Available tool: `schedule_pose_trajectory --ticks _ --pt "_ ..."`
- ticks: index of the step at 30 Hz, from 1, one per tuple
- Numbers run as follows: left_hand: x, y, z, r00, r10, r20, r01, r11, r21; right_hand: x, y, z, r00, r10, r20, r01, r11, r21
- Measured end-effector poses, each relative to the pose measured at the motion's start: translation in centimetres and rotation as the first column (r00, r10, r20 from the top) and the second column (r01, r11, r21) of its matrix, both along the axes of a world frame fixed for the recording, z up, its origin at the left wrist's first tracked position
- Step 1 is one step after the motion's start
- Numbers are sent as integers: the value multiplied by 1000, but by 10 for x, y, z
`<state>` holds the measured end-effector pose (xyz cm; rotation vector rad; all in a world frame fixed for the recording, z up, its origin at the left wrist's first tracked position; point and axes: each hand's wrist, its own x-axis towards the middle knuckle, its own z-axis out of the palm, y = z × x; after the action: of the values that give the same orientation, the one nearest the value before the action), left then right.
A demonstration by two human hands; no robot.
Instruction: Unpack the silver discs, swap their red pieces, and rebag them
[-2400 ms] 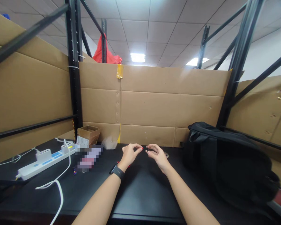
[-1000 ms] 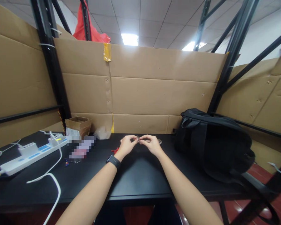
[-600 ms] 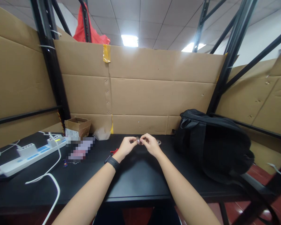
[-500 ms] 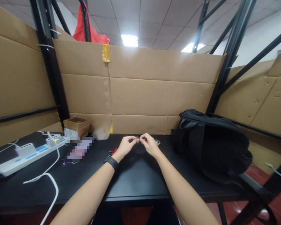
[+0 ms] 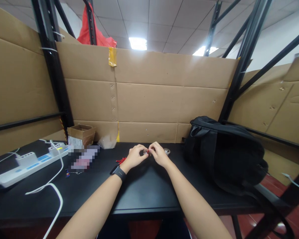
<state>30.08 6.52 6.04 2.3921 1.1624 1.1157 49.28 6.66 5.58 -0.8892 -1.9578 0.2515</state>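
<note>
Head view has your two hands meeting just above the far middle of the black table (image 5: 144,196), at 12 o'clock from your body. Your left hand (image 5: 134,156) and right hand (image 5: 160,156) are both curled nearly closed, thumb and forefinger tips pressed together on a small piece (image 5: 146,152) held between them. The other fingers are tucked under and hold nothing.

A fingertip pinch from both sides fits something this tiny, since a full grip would bury it. Holding it up off the table, centred before you, likely keeps it in your line of sight. Your wrists sit low near the tabletop, which probably steadies the hold, though I cannot tell whether they touch it.

As for which way the small piece points, it is too small and too covered by your fingertips to read a long axis. All that shows is that your two pinches face each other along the 9-to-3 line.

Around your hands:
- A small round metal part (image 5: 166,151) lies on the table just beside your right hand, at its 2 o'clock.
- A red scrap (image 5: 120,161) lies by your left wrist, next to the watch (image 5: 118,172).
- The black backpack (image 5: 226,156) sits at 3 o'clock.
- The power strip (image 5: 27,163) lies at 9 o'clock, well apart from your hands.
</note>
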Motion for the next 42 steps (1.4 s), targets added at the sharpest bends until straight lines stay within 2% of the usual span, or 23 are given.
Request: schedule_pose_trajectory --ticks 9,16,22,25,29,33,38,42 --pt "0 0 4 990 134 -52 -135 991 -22 2 3 -2 1000 20 14 -20 1000 -6" --pt "6 -3 1 992 107 -61 -107 994 -10 3 3 -2 1000 25 2 -25 999 -27" --pt "6 -1 -3 987 116 -107 -117 993 -1 2 3 -7 996 83 -34 -87 982 -165" --pt "7 1 -8 980 148 -131 -149 989 2 1 4 -9 998 70 7 -68 985 -156" --pt "8 5 -13 967 204 -151 -203 979 22 5 8 -9 996 -13 93 23 994 -109" --pt "10 18 -13 954 264 -141 -267 964 0 20 12 -5 974 -195 115 201 978 -51" --pt "4 36 -3 917 357 -179 -359 933 17 53 16 -6 865 -468 182 485 872 -64" --pt "-26 38 13 900 401 -172 -389 916 99 75 23 -14 802 -542 251 580 807 -111"
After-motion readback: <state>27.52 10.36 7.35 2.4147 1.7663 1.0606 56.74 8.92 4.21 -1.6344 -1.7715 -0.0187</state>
